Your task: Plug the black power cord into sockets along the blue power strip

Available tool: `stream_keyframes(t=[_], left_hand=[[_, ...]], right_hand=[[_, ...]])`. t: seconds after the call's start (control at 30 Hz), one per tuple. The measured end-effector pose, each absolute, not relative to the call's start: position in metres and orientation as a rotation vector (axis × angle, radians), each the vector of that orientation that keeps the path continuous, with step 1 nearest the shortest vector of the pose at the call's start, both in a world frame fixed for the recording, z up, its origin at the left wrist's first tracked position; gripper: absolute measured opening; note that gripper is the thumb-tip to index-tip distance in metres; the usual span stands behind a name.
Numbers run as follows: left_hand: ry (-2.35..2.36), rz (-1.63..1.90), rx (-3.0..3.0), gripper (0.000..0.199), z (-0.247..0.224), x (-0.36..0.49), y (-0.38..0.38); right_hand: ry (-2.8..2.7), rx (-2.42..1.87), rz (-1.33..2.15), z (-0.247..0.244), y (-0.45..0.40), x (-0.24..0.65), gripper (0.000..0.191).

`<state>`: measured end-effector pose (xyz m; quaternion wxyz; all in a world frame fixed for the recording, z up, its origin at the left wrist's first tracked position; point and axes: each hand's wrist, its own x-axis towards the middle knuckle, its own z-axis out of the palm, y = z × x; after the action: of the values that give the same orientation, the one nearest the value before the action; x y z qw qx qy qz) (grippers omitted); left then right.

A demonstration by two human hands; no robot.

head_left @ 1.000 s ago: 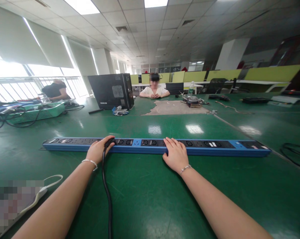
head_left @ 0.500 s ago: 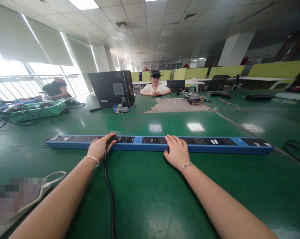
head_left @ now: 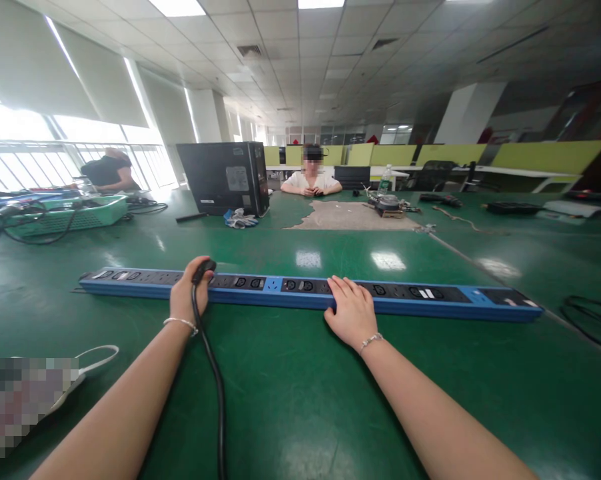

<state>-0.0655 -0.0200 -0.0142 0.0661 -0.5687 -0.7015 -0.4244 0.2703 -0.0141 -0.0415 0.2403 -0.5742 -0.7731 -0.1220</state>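
Observation:
A long blue power strip (head_left: pixel 300 305) with black socket panels lies across the green table in front of me. My left hand (head_left: pixel 185 293) is closed around a black plug (head_left: pixel 205 269), held just over the strip's left half and tipped upward. From the plug a thick black cord (head_left: pixel 219 400) runs down toward me. My right hand (head_left: pixel 351 312) grips the strip right of its middle, fingers over the top face and thumb against the front side. The sockets under the right fingers are hidden.
Behind the strip stand a black computer case (head_left: pixel 225 179) and a glove (head_left: pixel 240 219). A green basket (head_left: pixel 75 217) with cables sits left. A pixelated item with a white loop (head_left: pixel 25 407) lies front left. Another person (head_left: pixel 311 175) sits opposite; a coiled cable (head_left: pixel 590 320) lies right.
My left hand has drawn the plug up off the strip's top and a little left, tilting it. The right hand keeps its place on the strip, which sits slightly more slanted in view.

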Motion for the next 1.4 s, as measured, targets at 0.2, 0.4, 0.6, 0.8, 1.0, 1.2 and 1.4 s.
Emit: stream_keyframes(t=[0.2, 0.4, 0.6, 0.8, 1.0, 1.2, 1.4], left_hand=[[-2.057, -1.283, -1.965, 0.039, -0.005, -0.037, -0.022], [-1.854, -1.146, -2.330, 0.037, -0.020, 0.017, -0.009], [-1.904, -0.988, -2.295, 0.034, -0.017, 0.031, -0.009], [-1.880, -0.932, -2.252, 0.033, -0.023, 0.029, -0.008], [-1.805, -0.751, -2.311, 0.033, -0.025, 0.030, -0.005], [-1.781, -0.662, -2.271, 0.032, -0.017, 0.034, -0.014], [-1.754, -0.551, -2.282, 0.033, -0.008, 0.033, -0.017]], right_hand=[[-2.099, -1.556, -0.318, -0.041, -0.014, 0.270, 0.055], [-2.105, -1.572, -0.317, -0.041, -0.014, 0.269, 0.055], [-2.089, -1.569, -0.300, -0.042, -0.014, 0.268, 0.056], [-2.088, -1.564, -0.290, -0.041, -0.015, 0.268, 0.055], [-2.084, -1.563, -0.286, -0.041, -0.015, 0.269, 0.055], [-2.097, -1.566, -0.288, -0.040, -0.016, 0.269, 0.055], [-2.092, -1.553, -0.283, -0.040, -0.016, 0.269, 0.055]])
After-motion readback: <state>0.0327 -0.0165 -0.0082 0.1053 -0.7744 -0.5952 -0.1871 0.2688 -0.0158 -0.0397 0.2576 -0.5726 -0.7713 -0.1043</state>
